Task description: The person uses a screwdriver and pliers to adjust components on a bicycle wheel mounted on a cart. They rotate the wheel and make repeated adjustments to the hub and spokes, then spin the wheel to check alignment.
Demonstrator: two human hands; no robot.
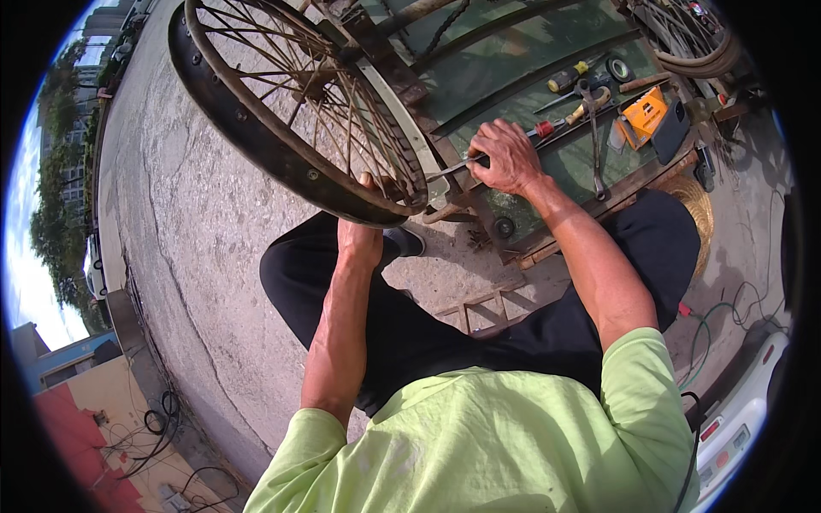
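A spoked wheel (299,175) with a dark, worn rim and no tyre visible stands tilted at the upper left. My left hand (368,198) grips the lower part of its rim, the thumb showing through the spokes; the other fingers are largely hidden. My right hand (506,159) is closed around a thin metal tool (455,168), whose flat shaft points left toward the wheel's edge. The tool's exact kind is hidden by my fingers. Beside the wheel runs a pale metal bar (400,115) of the frame.
On the green metal bed (530,47) lie a wrench (596,154), a yellow-black screwdriver (568,79), a tape roll (617,68), an orange box (643,113) and a dark phone (670,132). A straw hat (694,224) sits by my right knee. Cables (708,329) trail at right.
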